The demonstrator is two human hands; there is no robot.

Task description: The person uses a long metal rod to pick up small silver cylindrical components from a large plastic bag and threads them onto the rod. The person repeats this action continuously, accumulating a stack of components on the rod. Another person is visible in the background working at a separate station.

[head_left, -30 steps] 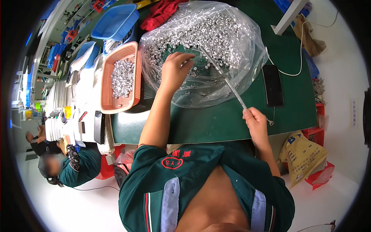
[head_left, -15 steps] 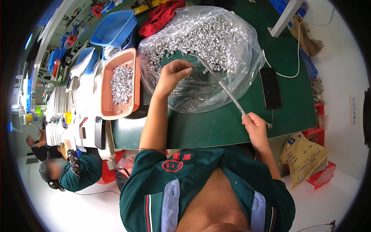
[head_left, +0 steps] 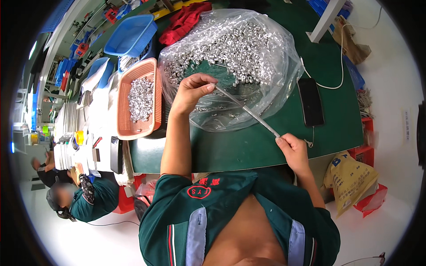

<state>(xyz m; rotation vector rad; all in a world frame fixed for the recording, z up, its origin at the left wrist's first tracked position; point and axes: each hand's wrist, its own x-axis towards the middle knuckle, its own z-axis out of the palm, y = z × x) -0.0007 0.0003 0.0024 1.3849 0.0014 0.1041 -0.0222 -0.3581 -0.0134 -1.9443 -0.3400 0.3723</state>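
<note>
- Presently, one metal rod (head_left: 248,111), slim and straight, slanting across the near edge of a clear plastic bag (head_left: 286,53).
- Left hand (head_left: 191,94): thumb and fingers pinched narrow at the rod's far tip; whether a small part sits between them, cannot tell.
- Right hand (head_left: 293,150): curled around the rod's near end, above the table (head_left: 222,155).
- Risk: a loose pinch could, in all likelihood, let the smooth rod slip or a small part drop.
- Risk: a low sweep might snag the bag's folds and scatter its contents.
- Small metal parts (head_left: 248,46): silvery, shiny, short and chunky, heaped loosely in the bag.
- Bag: thin, crinkled, see-through film.
- Basket (head_left: 133,133): salmon-orange, perforated plastic, rounded corners, holding similar parts.
- Table: smooth, dark green.
</note>
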